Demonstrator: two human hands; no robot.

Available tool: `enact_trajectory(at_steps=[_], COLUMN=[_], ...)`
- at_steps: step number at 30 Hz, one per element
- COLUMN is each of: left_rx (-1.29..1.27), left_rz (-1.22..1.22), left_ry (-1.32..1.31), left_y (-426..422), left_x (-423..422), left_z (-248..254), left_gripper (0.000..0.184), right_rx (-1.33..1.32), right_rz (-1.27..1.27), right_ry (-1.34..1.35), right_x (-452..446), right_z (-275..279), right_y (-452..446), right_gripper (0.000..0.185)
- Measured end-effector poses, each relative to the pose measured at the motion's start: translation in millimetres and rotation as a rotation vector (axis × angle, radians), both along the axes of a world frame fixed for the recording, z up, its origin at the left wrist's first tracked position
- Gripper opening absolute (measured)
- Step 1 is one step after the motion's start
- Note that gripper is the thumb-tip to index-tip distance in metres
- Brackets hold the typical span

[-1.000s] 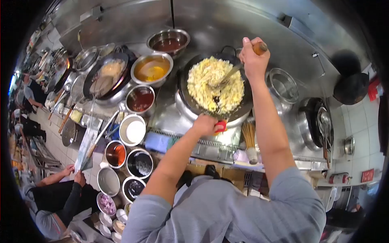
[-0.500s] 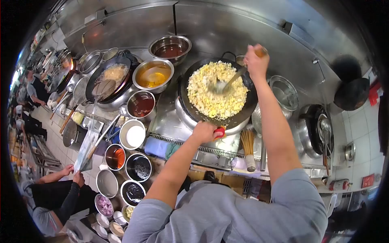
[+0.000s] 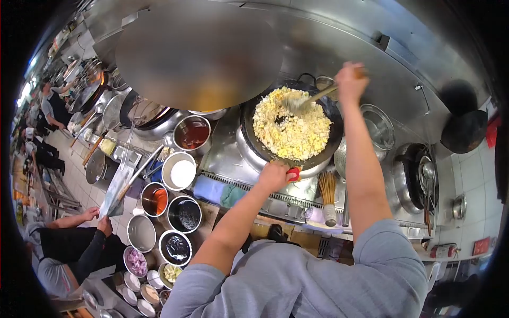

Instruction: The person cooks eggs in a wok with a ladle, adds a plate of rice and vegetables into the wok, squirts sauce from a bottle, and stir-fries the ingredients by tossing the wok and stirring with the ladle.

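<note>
Your left hand [image 3: 274, 176] closes its fingers round the red near handle [image 3: 292, 174] of the wok [image 3: 336, 127], seemingly to steady it, while your right hand [image 3: 352, 84] wraps its fingers round a long-handled utensil [image 3: 321, 94], likely letting it reach the yellow-and-white grains [image 3: 302, 138] inside.

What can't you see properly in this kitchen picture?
- Bowl, head view: a big grey smudge covers most of it.
- Stirring tool, head view: its lower end is blurred, so its shape is unclear.
- Wok, head view: food covers most of its bottom.
- Red thing, head view: the left hand hides part of it.
</note>
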State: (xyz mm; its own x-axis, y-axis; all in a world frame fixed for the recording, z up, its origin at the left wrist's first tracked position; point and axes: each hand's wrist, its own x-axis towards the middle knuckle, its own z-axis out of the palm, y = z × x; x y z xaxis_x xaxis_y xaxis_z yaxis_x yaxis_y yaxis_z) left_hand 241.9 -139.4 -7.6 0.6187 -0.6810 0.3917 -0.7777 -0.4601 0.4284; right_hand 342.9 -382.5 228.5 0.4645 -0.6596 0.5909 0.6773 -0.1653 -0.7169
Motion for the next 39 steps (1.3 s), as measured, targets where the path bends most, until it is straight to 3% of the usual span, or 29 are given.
enact_trajectory(at_steps=[1, 2, 4, 5, 7, 8, 10, 11, 12, 13, 15, 16, 18, 20, 22, 25, 26, 28, 31, 32, 34, 36, 38, 39], left_rx=[0.072, 0.137, 0.125, 0.115, 0.153, 0.201, 0.115, 0.106, 0.111, 0.120, 0.143, 0.147, 0.149, 0.183, 0.224, 0.150, 0.150, 0.169, 0.121, 0.083, 0.127, 0.124, 0.126, 0.129], left_rz=[-0.042, -0.079, -0.142, -0.142, -0.136, -0.131, -0.091, -0.082, -0.082, -0.079, -0.064, -0.052, -0.087, -0.075, -0.041, -0.079, -0.086, -0.039, -0.079, -0.078, -0.099, -0.083, -0.062, -0.078], left_ry=[0.054, 0.099, 0.125, 0.126, 0.153, 0.168, 0.099, 0.062, 0.036, 0.056, 0.079, 0.084, 0.075, 0.091, 0.066, 0.017, 0.012, 0.018, 0.093, 0.122, 0.106, 0.120, 0.124, 0.089], left_y=[1.8, -0.4, 0.7, -0.3, 1.8, 0.2, 1.2, -3.5, -1.1, 0.8, 2.4, 5.2, 1.6, -0.6, -1.0, -0.4, -1.2, 0.3, 5.7, 3.3, 3.6, 1.9, 0.7, 0.8], left_x=[0.8, 8.3, 15.5, 21.0, 16.1, 16.9, 14.7, 20.5, 16.6, 10.7, 14.2, 15.7, 16.2, 17.5, 12.5, 15.6, 15.3, 14.0, 8.3, 17.4, 20.6, 26.6, 19.2, 19.6], left_z=[2.9, 8.4, 3.4, 3.8, 6.4, 13.3, 14.1, 11.6, 4.1, 2.8, 14.1, 15.0, 17.3, 13.7, 17.7, 6.5, 6.2, 6.8, 10.6, 14.0, 12.3, 10.2, 9.3, 12.1], left_gripper=[0.038, 0.038, 0.035, 0.037, 0.040, 0.043, 0.047, 0.047, 0.046, 0.046, 0.044, 0.044, 0.047, 0.049, 0.047, 0.048, 0.048, 0.048, 0.050, 0.051, 0.052, 0.052, 0.052, 0.053], right_rx=[-0.045, -0.049, -0.065, -0.069, 0.056, 0.057, -0.102, -0.131, -0.294, -0.141, -0.111, -0.108, -0.241, -0.274, -0.149, -0.231, -0.229, -0.410, -0.083, -0.039, -0.201, -0.224, -0.310, -0.165], right_rz=[0.154, 0.158, 0.116, 0.109, 0.129, 0.117, 0.214, 0.142, 0.202, 0.515, 0.227, 0.241, -0.116, 0.106, 0.196, 0.071, 0.005, -0.065, 0.128, 0.211, 0.022, 0.041, 0.052, 0.107], right_ry=[0.071, 0.069, 0.376, 0.369, -0.024, 0.010, 0.213, 0.438, 0.413, 0.327, 0.415, 0.418, 0.234, 0.115, 0.054, -0.040, 0.013, 0.074, 0.164, 0.180, 0.109, 0.005, 0.069, 0.042], right_x=[1.0, 16.7, 19.9, 20.7, 12.5, 10.3, 7.1, 1.8, 3.1, 6.5, -78.9, -89.5, -95.6, -53.6, -72.8, -116.6, -98.3, -73.7, -107.2, -126.2, -159.0, -118.1, -119.8, -130.1], right_z=[-3.3, 10.6, 46.9, 52.7, 40.7, 28.8, 8.9, 24.8, 28.4, 40.7, 93.4, 74.9, 9.7, -36.9, 14.5, 19.3, -25.7, -58.2, 31.9, 41.2, 19.2, -56.4, -43.0, -7.0], right_y=[8.2, 10.8, 27.8, 27.7, 23.8, 23.4, 27.0, 20.3, -7.5, -52.2, 5.0, 22.0, 52.5, 25.1, 59.5, 102.1, 102.5, 58.2, 38.7, 19.5, 57.4, 49.8, 47.6, 69.9], right_gripper=[0.030, 0.030, 0.029, 0.029, 0.029, 0.029, 0.024, 0.021, 0.018, 0.022, 0.037, 0.037, 0.032, 0.029, 0.028, 0.029, 0.028, 0.030, 0.034, 0.028, 0.028, 0.027, 0.025, 0.026])
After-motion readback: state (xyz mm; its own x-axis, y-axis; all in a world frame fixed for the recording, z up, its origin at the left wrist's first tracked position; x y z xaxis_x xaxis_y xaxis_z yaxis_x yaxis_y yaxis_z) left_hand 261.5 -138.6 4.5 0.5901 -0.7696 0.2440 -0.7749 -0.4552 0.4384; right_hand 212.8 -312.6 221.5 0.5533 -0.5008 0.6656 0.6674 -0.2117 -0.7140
